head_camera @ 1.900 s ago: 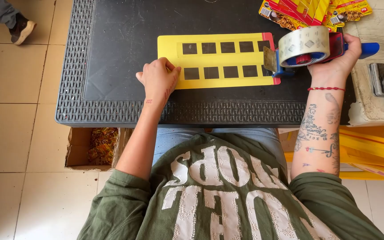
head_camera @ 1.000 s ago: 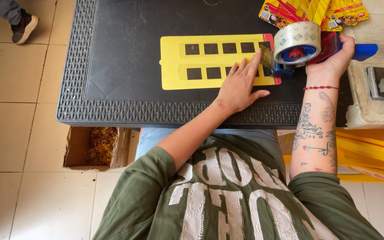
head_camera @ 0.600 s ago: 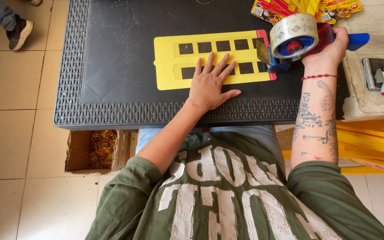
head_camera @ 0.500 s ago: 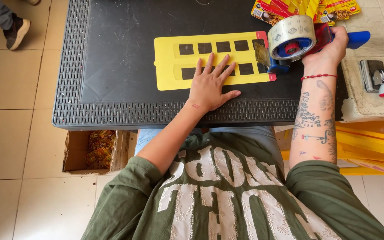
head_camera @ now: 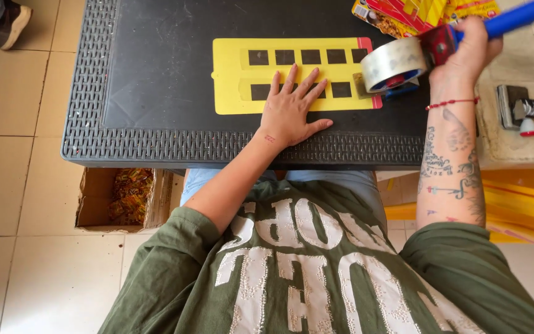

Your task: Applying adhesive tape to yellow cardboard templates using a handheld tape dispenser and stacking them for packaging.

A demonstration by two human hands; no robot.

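Yellow card [head_camera: 233, 83], a flat rectangular sheet with two rows of square cut-outs and a red strip along its right end, lies flat on the black table [head_camera: 156, 62] near the front edge. In the head view the left hand [head_camera: 290, 114] rests palm down on the lower right part of that card, fingers spread and straight, gripping nothing, with the heel of the hand on the table's dark top just in front of the card. The right hand [head_camera: 468, 52] is closed around the blue handle of a tape dispenser [head_camera: 431, 52], which carries a roll of clear tape; the roll end sits at the card's right end, over the red strip, though whether the blade touches the card cannot be told. A red cord circles the right wrist and the forearm is tattooed.

Behind the dispenser, at the table's far right corner, lies a stack of red and yellow packets [head_camera: 428, 12]. To the right of the table, on a pale surface, sits a small grey and white device [head_camera: 519, 111]. On the tiled floor below the table's left front corner stands an open cardboard box [head_camera: 94, 198] holding small orange-brown pieces. A dark shoe [head_camera: 8, 21] of another person shows at the top left.
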